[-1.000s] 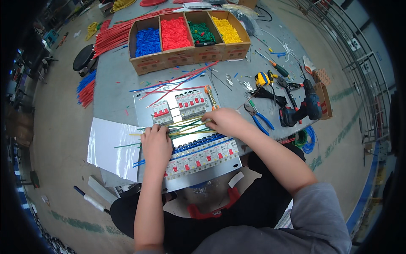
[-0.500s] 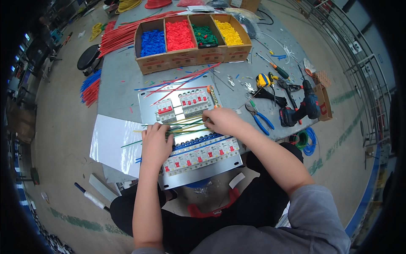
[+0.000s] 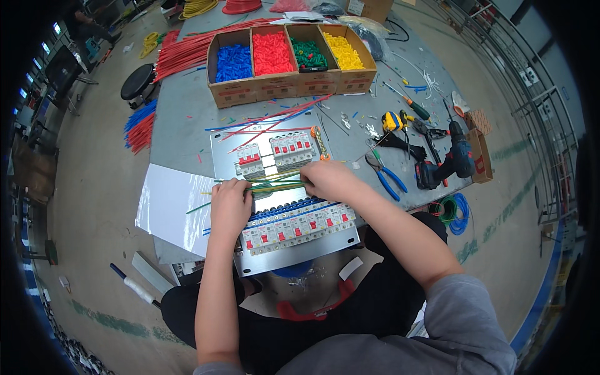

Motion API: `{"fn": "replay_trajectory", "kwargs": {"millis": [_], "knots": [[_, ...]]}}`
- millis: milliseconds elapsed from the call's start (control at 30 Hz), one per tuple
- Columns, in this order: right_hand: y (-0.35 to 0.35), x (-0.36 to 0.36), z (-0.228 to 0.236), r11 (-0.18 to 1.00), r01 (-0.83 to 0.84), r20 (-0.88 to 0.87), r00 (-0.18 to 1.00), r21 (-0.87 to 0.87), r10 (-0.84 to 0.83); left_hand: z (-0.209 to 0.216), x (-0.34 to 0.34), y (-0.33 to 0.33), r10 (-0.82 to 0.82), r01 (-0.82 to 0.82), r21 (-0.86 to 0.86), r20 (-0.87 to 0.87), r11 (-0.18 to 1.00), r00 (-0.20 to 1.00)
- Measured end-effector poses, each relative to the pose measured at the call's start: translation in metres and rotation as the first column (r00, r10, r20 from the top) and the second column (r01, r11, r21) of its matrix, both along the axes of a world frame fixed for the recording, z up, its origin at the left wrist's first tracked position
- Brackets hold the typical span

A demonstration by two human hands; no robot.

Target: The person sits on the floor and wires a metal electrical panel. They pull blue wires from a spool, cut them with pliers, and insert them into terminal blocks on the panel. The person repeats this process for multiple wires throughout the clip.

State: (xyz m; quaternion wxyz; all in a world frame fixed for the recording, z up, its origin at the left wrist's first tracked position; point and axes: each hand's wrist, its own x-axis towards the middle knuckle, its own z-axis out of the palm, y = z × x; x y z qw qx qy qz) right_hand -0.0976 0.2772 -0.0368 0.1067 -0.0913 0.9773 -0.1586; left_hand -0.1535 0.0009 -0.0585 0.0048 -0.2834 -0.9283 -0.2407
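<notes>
A bunch of green and yellow wires (image 3: 276, 187) runs crosswise over a metal mounting plate (image 3: 300, 255). My left hand (image 3: 230, 204) closes around its left end, and my right hand (image 3: 329, 182) pinches the right end with curled fingers. Just below the wires lies a row of circuit breakers (image 3: 296, 231) with red switches, edged by a blue strip. Two smaller breaker groups sit above: one with a red bar (image 3: 249, 161) and another with separate red switches (image 3: 292, 149). The fingertips of both hands are partly hidden.
A cardboard box (image 3: 253, 94) at the back has compartments of blue, red, green and yellow sleeves. Blue-handled pliers (image 3: 390, 180), a yellow tape measure (image 3: 392, 121) and a cordless drill (image 3: 459, 150) lie to the right. A white sheet (image 3: 172, 203) is at the left.
The green and yellow wires between my hands lie closer together than before. Both hands stay in nearly the same place on the plate, while the whole view has shifted slightly.
</notes>
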Motion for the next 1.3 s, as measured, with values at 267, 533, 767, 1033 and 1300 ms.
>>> {"fn": "replay_trajectory", "kwargs": {"millis": [267, 533, 767, 1033, 1300], "knots": [[-0.003, 0.002, 0.01, 0.997, 0.077, -0.052, 0.996, 0.019, -0.076, 0.004, 0.004, 0.001, 0.04, -0.041, -0.041, -0.034, 0.998, 0.999], [-0.006, 0.007, 0.0, 0.995, 0.091, 0.014, 0.996, 0.039, -0.092, 0.003, -0.003, 0.004, -0.028, 0.026, -0.053, -0.042, 0.998, 0.999], [0.047, -0.004, 0.027, 0.948, 0.267, 0.042, 0.964, -0.175, -0.264, 0.008, 0.002, 0.008, -0.053, 0.047, -0.078, -0.078, 0.996, 0.996], [0.112, 0.007, 0.038, 0.886, 0.457, 0.111, 0.887, -0.074, -0.448, -0.002, -0.003, 0.01, -0.089, 0.084, -0.068, -0.075, 0.994, 0.993], [0.088, 0.016, 0.034, 0.958, 0.263, 0.247, 0.941, -0.111, -0.23, -0.002, -0.011, 0.016, -0.06, 0.053, -0.111, -0.058, 0.992, 0.997]]}}
